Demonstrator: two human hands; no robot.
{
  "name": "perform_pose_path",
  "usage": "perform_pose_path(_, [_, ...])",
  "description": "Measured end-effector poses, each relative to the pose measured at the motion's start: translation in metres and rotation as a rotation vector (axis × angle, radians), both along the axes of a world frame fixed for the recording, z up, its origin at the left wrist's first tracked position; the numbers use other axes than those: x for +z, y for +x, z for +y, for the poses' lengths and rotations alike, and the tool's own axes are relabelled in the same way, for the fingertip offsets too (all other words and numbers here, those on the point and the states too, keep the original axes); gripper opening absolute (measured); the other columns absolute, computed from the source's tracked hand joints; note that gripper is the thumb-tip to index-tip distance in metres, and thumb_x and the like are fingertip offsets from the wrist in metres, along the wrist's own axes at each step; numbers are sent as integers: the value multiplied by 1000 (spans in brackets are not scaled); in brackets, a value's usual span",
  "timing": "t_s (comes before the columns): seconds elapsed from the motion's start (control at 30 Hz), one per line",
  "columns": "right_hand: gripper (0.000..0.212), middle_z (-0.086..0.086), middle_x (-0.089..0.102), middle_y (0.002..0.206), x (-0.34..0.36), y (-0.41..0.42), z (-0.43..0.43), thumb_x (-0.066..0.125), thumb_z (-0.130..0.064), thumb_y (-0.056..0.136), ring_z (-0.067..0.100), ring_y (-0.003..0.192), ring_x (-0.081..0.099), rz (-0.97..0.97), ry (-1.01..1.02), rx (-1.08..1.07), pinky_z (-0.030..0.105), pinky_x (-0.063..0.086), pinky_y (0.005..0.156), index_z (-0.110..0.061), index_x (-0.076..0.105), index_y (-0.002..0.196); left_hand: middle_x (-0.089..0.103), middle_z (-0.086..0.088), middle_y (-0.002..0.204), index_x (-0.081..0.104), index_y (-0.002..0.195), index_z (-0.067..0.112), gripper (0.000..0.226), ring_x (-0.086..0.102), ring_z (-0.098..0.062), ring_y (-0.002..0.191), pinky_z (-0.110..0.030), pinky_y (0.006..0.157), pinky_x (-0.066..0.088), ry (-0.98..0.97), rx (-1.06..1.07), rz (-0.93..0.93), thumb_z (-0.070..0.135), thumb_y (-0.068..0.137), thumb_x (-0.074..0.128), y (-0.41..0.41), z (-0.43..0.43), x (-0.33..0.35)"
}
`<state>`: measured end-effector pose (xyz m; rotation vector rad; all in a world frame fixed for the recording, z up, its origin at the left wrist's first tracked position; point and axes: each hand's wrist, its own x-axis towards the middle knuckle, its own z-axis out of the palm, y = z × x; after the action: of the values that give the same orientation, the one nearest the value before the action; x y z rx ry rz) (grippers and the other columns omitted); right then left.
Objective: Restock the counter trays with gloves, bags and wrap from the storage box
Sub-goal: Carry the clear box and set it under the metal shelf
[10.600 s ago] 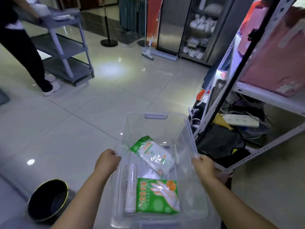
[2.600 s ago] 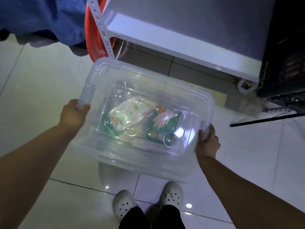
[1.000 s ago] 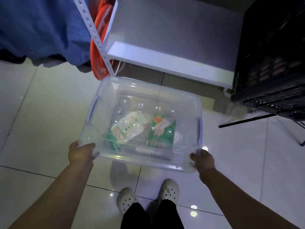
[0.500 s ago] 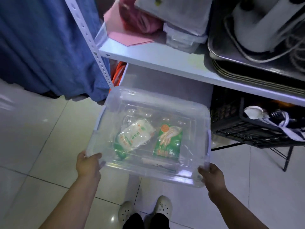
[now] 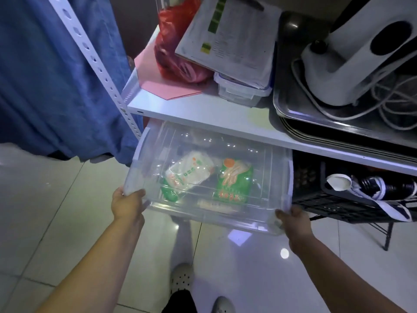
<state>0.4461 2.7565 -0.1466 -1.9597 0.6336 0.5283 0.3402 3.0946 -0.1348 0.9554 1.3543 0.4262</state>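
A clear plastic storage box (image 5: pixel 270 213) with its lid on is held off the floor, its far end under the white shelf board (image 5: pixel 203 114). My left hand (image 5: pixel 127 203) grips its near left corner and my right hand (image 5: pixel 293 220) grips its near right corner. Through the lid I see a white and green bag pack (image 5: pixel 188 171) on the left, a green glove pack (image 5: pixel 234 179) on the right, and a roll of wrap (image 5: pixel 214 205) lying along the near wall.
The shelf carries a red bag (image 5: pixel 176 48), papers on a small lidded container (image 5: pixel 239 89), and metal trays (image 5: pixel 316 118) with a white appliance (image 5: pixel 352 55). A black crate (image 5: pixel 327 199) sits to the right below. Blue cloth (image 5: pixel 45 75) hangs at left beside a perforated shelf post (image 5: pixel 94 62).
The closed box has moved forward, so its far end now sits under the shelf board. Both hands keep their grip on the near corners.
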Motion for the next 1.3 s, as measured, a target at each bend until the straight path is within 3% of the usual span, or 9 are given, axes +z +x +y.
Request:
perform_pose_path(0.27, [23, 12, 52, 81, -13, 40, 26, 64, -13, 84, 25, 74, 47, -62, -23, -151, 39, 41, 68, 5, 58, 97, 53, -14, 106, 44, 118, -2, 37, 55, -25, 89, -29, 82, 50, -9, -66, -81, -4, 84, 59, 36, 16, -30])
perform_pose_path(0.4, [38, 9, 58, 104, -10, 50, 42, 69, -21, 82, 25, 93, 54, -118, 63, -409, 36, 44, 80, -6, 58, 115, 58, -12, 98, 46, 114, 4, 36, 57, -23, 87, -29, 80, 49, -23, -116, -141, -11, 83, 56, 61, 11, -27])
perform_pose_path(0.5, [39, 9, 52, 105, -11, 42, 57, 66, -18, 83, 24, 85, 52, -35, 172, -523, 29, 42, 66, -11, 53, 119, 56, -11, 107, 41, 127, 4, 52, 59, -26, 87, -35, 69, 54, -113, -115, -88, -15, 81, 56, 77, -1, -27])
perform_pose_path(0.57, [43, 10, 52, 105, -11, 32, 69, 60, -5, 84, 23, 78, 54, 3, 285, -599, 33, 50, 74, -16, 47, 123, 51, -10, 110, 30, 133, 9, 62, 58, -28, 91, -36, 66, 54, -168, -83, -52, -13, 81, 57, 81, -9, -30])
perform_pose_path(0.73, [41, 8, 52, 75, -7, 38, 84, 50, 12, 78, 19, 62, 51, -71, 307, -576, 32, 50, 72, -14, 47, 109, 58, -15, 112, 41, 129, 1, 53, 60, -29, 90, -28, 53, 56, -112, -78, -87, -9, 81, 61, 97, -2, -31])
perform_pose_path(0.83, [19, 6, 52, 71, -2, 54, 92, 61, 8, 79, 15, 64, 56, -91, 371, -560, 18, 52, 60, -5, 51, 89, 62, -14, 104, 57, 112, 0, 30, 60, -26, 85, -27, 62, 54, -88, -99, -130, -4, 82, 63, 120, 9, -29])
perform_pose_path(0.97, [21, 5, 57, 72, 1, 79, 108, 63, 9, 80, 12, 67, 61, -82, 518, -663, 23, 53, 75, -6, 50, 87, 63, -16, 105, 52, 81, 13, 20, 65, -26, 94, -38, 90, 53, -135, -124, -97, 0, 80, 67, 148, 22, -31])
perform_pose_path(1.13, [43, 4, 61, 77, -13, 102, 123, 67, 4, 80, 11, 69, 65, -97, 520, -762, 24, 52, 73, -16, 43, 110, 61, -16, 120, 49, 108, 9, 32, 62, -27, 106, -44, 101, 46, -154, -238, -29, 7, 81, 67, 166, 31, -44])
perform_pose_path(1.3, [35, 8, 67, 81, -27, 98, 126, 66, 2, 82, 10, 59, 70, -120, 535, -706, 19, 58, 62, -9, 48, 109, 61, -15, 122, 49, 109, 8, 32, 61, -28, 108, -43, 99, 42, -90, -329, 12, 13, 82, 65, 164, 28, -46])
